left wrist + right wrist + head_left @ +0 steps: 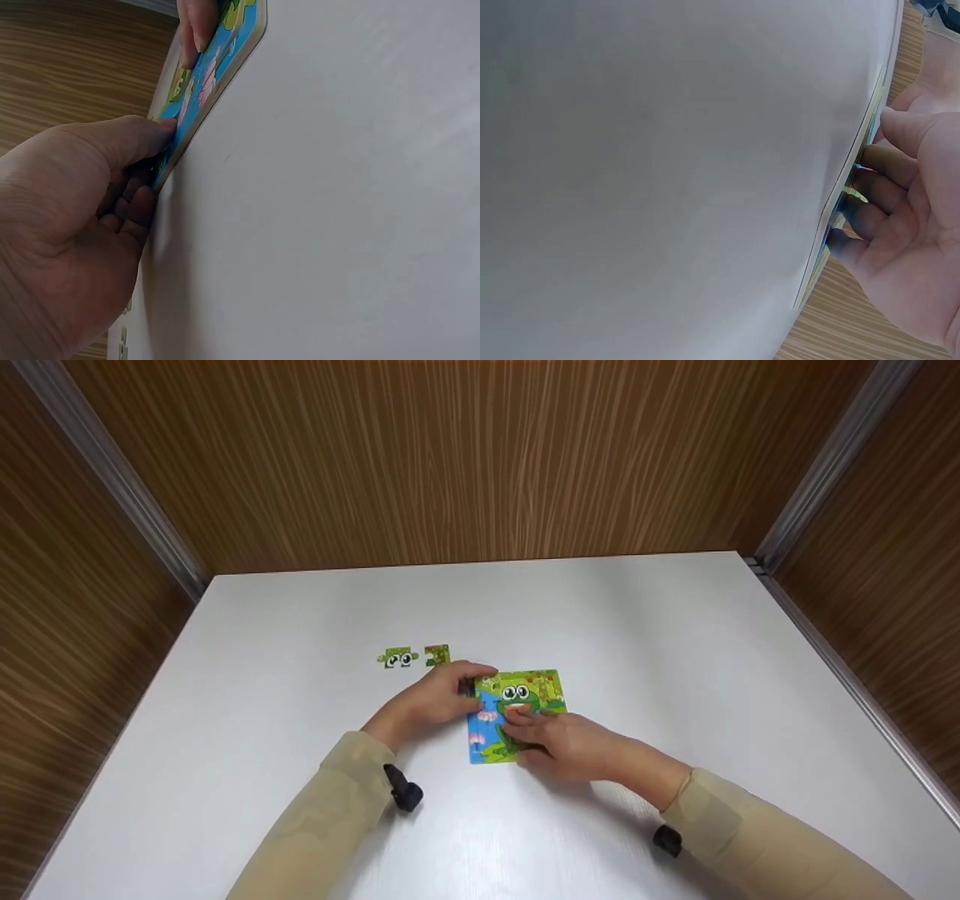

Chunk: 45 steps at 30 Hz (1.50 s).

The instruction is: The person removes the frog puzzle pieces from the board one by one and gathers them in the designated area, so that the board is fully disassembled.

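Observation:
A square frog jigsaw puzzle [484, 742] lies on the white table, showing a green frog with big eyes, pink flowers and blue water. At its upper left edge my left hand [439, 694] grips the board. In the left wrist view the thumb [154, 137] lies over the picture and the other fingers curl at the board's side. My right hand [577, 742] presses its fingertips onto the picture's middle, just below the frog's mouth. From the right wrist side, its fingers [881, 187] reach over the puzzle's face, hiding part of it.
Two loose jigsaw pieces lie behind the left hand: one with a pair of eyes [398, 658], and a green piece with red spots [437, 652] close to the fingers. Wood-grain panels [480, 465] border the white table [637, 622] at the back and sides.

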Available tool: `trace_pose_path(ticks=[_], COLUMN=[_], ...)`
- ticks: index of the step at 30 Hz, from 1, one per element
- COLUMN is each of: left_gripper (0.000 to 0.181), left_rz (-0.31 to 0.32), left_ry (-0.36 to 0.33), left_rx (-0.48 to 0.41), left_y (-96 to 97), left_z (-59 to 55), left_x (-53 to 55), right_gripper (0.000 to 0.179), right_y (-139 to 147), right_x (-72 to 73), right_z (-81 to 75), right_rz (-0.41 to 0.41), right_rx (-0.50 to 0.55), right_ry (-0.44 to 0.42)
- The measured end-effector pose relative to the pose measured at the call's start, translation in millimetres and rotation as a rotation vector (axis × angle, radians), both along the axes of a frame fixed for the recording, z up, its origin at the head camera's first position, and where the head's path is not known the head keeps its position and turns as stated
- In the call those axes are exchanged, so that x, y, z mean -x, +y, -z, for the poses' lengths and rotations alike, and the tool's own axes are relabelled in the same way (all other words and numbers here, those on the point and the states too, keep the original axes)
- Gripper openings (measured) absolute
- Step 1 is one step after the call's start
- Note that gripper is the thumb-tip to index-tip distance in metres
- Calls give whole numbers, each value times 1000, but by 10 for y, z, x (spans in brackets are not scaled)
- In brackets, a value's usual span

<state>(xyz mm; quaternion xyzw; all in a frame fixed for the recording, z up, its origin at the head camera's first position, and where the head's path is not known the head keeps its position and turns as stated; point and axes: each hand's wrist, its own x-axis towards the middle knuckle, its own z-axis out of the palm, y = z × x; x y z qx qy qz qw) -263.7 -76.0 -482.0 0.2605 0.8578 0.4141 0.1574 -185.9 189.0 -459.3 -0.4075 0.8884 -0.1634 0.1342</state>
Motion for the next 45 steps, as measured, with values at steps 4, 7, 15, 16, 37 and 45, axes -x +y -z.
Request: trace_pose_path(ticks=[4,7,15,16,37,45], left_gripper=[57,57,43,42,48,51], left_rz=[-4,6,-17,-24,-225,-264], left_ry=[-11,0,19,16,1,13], left_rx=[-11,-27,-54,-60,-142,-44], left_y=[5,-4,8,10,-749,-1245], left_z=[-7,-7,0,4,-414,-480], left_x=[-17,-11,2,2,163,233], right_gripper=[53,53,53,53,54,54], right_y=[4,2,6,7,61,83], right_x=[2,0,5,6,14,7], right_z=[7,11,18,18,21,14], right_rz=[-3,-10,-12,-12,-3,4], right_rx=[-9,-8,-11,-12,-11,-18], right_ry=[0,13,18,17,24,16])
